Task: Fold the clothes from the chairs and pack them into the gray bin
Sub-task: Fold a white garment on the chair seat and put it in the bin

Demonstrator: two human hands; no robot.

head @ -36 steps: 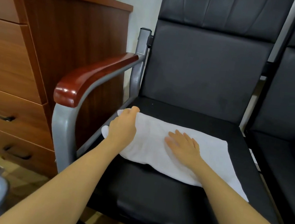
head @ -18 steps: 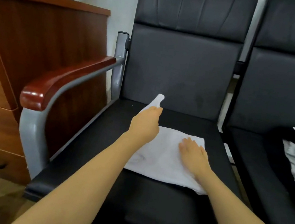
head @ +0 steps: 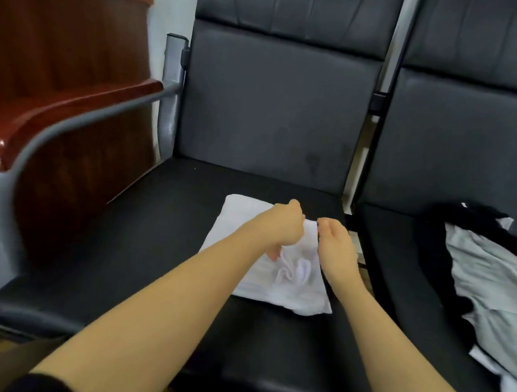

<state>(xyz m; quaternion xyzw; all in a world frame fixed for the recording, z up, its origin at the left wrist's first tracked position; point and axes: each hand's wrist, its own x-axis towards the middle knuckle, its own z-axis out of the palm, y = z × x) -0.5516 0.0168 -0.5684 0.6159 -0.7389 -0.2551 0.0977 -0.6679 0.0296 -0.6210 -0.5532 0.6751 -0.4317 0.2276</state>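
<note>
**A:** Head view first. Where is the white cloth (head: pixel 248 224)?

**B:** It lies folded on the black seat of the left chair (head: pixel 150 247), near the right side of the seat. One part in the middle is bunched up.

**A:** What is the left hand (head: pixel 284 224) doing?

**B:** Its fingers are curled round a bit of the cloth, at the far right edge. It grips it.

**A:** And the right hand (head: pixel 333 244)?

**B:** It sits on the right edge of the cloth, just beside the left hand. The fingers look mostly straight and together. I cannot tell if it pinches the cloth.

**A:** What is close by?

**B:** On the right chair (head: pixel 474 143) there is a pile of clothes (head: pixel 490 285), black, gray and white. On the left is a shiny red-brown armrest (head: pixel 45 119) on a gray metal frame. Behind it stands a brown wooden cabinet (head: pixel 57 34).
</note>
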